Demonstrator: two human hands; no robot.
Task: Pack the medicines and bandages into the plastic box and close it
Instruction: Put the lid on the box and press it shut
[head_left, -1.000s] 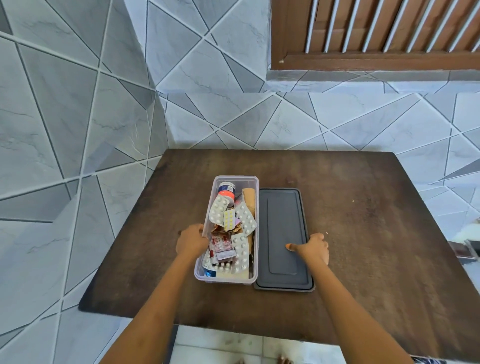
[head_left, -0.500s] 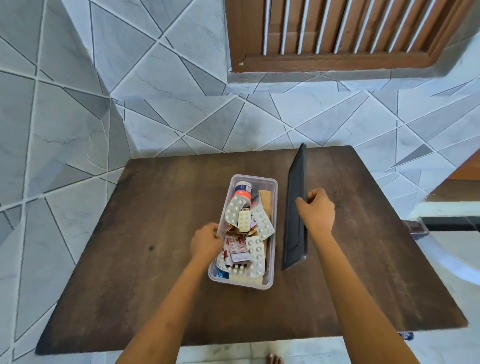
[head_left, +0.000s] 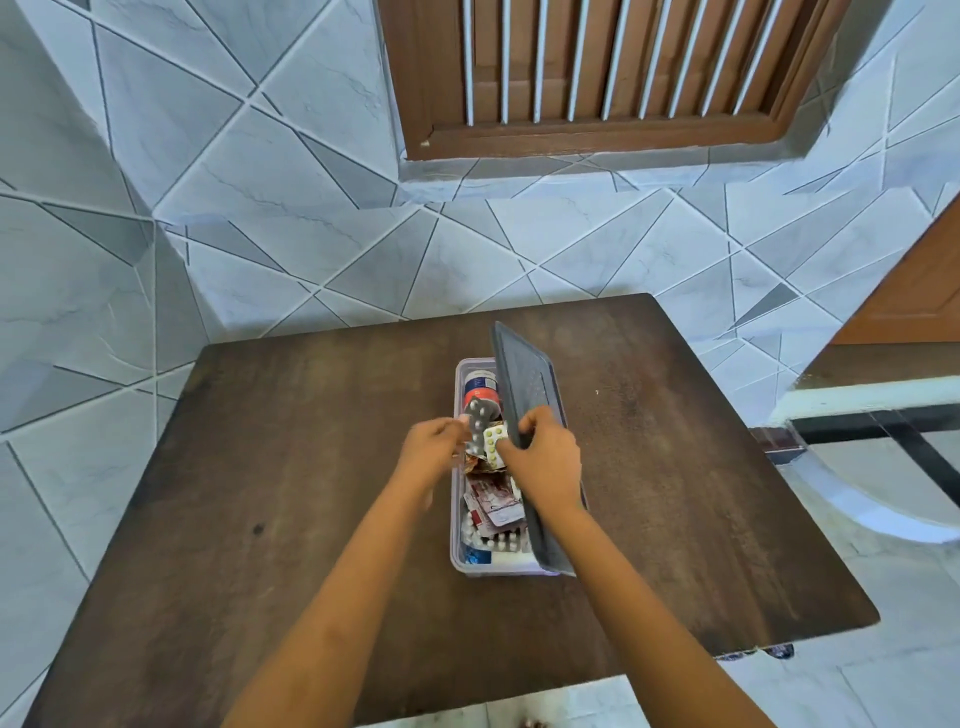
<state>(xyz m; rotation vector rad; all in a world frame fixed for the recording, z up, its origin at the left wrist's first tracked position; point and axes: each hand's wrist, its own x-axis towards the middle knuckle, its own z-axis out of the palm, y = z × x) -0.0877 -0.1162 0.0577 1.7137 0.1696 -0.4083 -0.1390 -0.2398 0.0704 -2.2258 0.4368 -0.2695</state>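
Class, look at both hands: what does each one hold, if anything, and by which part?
The right hand grips the dark lid by its left long edge, tilted over the plastic box. The left hand touches a blister strip; a grip cannot be told.

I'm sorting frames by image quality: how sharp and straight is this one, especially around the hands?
Head view: the left hand is smeared by motion blur; the right hand, on the tilted dark lid, looks sharper. Wide-angle distortion tilts the wall tile lines. Lighting is soft daylight, with no harsh glare on the table.

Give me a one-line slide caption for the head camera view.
Right hand tilts the dark lid over the clear plastic box packed with blister packs; left hand at its left rim.
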